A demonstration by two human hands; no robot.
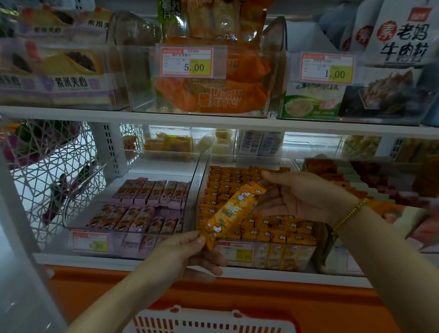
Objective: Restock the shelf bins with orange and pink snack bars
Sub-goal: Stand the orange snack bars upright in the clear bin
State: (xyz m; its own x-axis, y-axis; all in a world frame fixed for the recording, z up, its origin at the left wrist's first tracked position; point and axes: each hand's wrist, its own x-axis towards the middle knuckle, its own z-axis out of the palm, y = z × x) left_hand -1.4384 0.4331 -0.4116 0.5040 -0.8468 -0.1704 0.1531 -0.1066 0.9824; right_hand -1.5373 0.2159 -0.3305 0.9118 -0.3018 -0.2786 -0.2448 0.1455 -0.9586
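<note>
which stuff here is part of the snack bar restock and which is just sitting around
Job: orange snack bar, gripped by left hand and right hand; orange bar bin; pink bar bin.
Lying about: orange chip bags, purple sandwich packs, white wire basket.

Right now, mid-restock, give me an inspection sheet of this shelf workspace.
Surface: white shelf carries two clear bins side by side.
Job's things: orange snack bar held in front of the orange bin, nearly full; pink bin beside it, part-filled.
Clutter: price tags on bin fronts.
Hands: left hand pinches the bar's lower end; right hand holds its upper end.
Cables: nothing seen.
Surroundings: stocked upper shelf above; wire basket at left; red-and-white basket below.
</note>
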